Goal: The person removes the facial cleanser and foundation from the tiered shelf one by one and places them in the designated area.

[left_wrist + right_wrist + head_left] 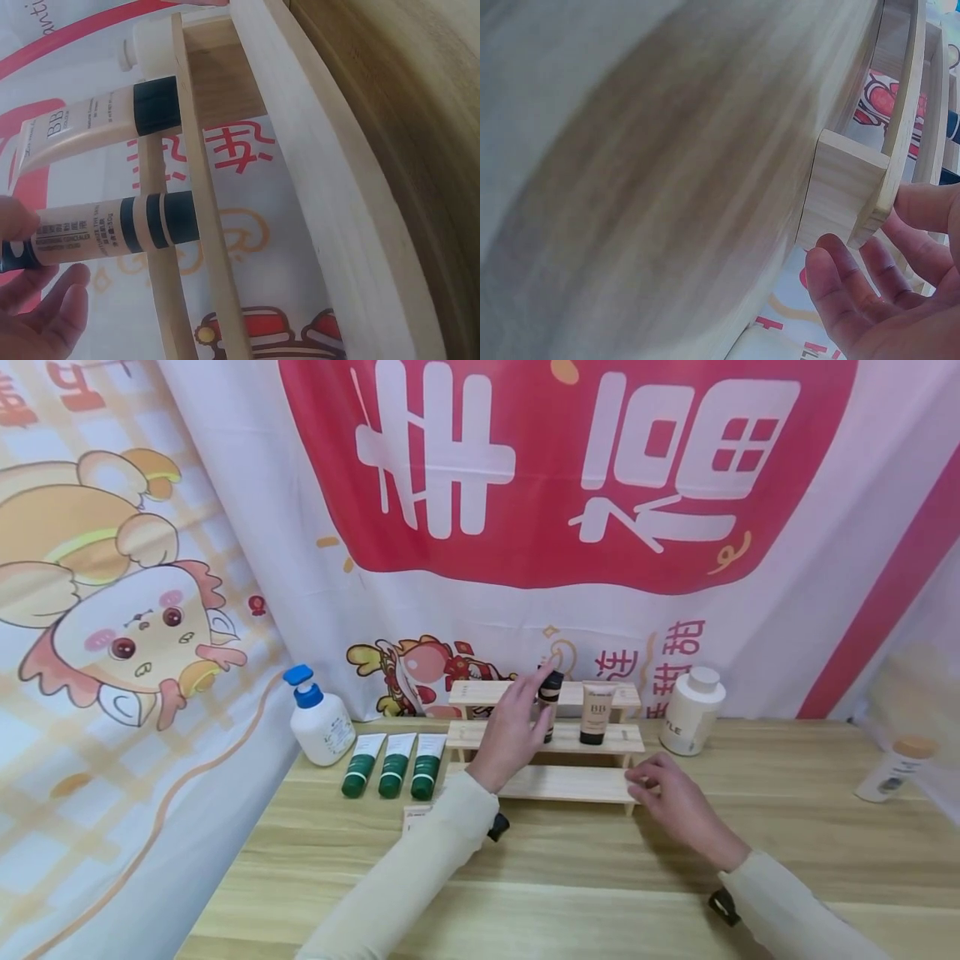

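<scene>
A three-tier wooden display stand (570,783) stands on the table. My left hand (512,731) is at its middle tier, with thumb and fingers on either side of the upper end of a beige concealer tube (90,231). The tube stands upright with its black-banded end down on the tier. To its right stands a beige BB cream tube (596,714), black cap down. My right hand (667,793) holds the right end of the bottom tier; in the right wrist view its thumb (922,208) touches the board's edge and the fingers curl near the underside.
Left of the stand are a white pump bottle (322,731) with blue top and several green-and-white tubes (393,766). My left forearm partly covers another beige tube (415,816). A white bottle (693,710) stands right of the stand, an orange-capped bottle (892,770) farther right. A printed curtain (480,560) hangs behind.
</scene>
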`<action>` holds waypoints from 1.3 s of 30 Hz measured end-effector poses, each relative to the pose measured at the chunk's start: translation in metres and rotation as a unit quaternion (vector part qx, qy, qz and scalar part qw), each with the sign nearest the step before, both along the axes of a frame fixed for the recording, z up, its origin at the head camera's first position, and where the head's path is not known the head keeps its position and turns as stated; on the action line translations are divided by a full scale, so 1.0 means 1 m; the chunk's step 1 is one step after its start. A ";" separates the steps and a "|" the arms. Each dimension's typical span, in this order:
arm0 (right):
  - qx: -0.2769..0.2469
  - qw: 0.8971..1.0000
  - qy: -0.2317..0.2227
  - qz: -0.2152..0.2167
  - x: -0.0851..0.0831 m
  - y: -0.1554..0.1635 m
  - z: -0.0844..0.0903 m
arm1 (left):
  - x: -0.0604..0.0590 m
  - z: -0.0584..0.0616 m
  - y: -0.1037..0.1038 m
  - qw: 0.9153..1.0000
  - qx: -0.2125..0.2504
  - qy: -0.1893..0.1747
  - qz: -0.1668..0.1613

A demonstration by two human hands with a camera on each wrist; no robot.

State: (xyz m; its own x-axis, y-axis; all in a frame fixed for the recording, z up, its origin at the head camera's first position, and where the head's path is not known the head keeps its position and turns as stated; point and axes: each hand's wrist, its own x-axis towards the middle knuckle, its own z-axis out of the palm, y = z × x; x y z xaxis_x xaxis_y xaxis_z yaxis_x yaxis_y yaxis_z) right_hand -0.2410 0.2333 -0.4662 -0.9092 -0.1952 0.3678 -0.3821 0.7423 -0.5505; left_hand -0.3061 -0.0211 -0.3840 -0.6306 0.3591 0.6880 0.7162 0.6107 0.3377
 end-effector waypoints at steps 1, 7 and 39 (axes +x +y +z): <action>0.001 1.000 0.001 0.000 0.000 0.000 0.000 | 0.000 0.000 0.001 1.000 0.005 0.004 -0.003; 0.004 1.000 -0.006 -0.003 0.001 0.000 0.001 | 0.001 -0.001 0.001 0.999 0.031 0.023 -0.017; 0.008 1.000 -0.013 -0.012 0.004 -0.003 0.004 | 0.090 -0.031 -0.198 0.912 -0.106 -0.361 0.163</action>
